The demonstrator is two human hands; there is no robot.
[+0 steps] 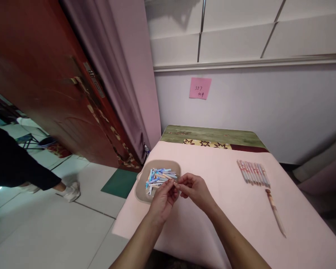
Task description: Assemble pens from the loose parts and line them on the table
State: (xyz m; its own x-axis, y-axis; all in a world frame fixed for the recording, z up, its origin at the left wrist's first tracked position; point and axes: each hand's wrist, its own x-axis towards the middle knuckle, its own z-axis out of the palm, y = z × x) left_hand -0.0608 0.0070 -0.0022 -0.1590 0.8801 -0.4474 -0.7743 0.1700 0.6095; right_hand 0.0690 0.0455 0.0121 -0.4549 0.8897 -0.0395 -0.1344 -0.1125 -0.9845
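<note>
Largest thing: bench (221, 170), draped in a smooth, pale pink cover; its far end shows green wood grain, rounded corners and a yellow strip with dark star shapes. Door (36, 74) to the left, glossy red-brown, worn patchy along its edge. Mauve curtain (112, 71) beside it, in long soft folds. Glazed floor tiles (92, 213) below, with a person's dark-trousered leg (19, 157) and white shoe.

Left hand (165, 196) partly over the near right side of the basin; right hand (194, 186) meets it from the right. Fingers of both pinched narrow on a small piece (175, 183), mostly hidden, shape unclear.

Basin (140, 190): beige, smooth, rounded corners, on the left of the bench. Row of pens (253, 173): slim, side by side, pale with reddish patterning, on the right of the bench. Square pink note (200, 88), handwritten, flat on the wall. Single pen (276, 213): brownish top, pale tapered tip, lying aslant nearer than the row. Slender sticks (162, 175), blue, white, peach and lilac, heaped crisscross in the basin.
</note>
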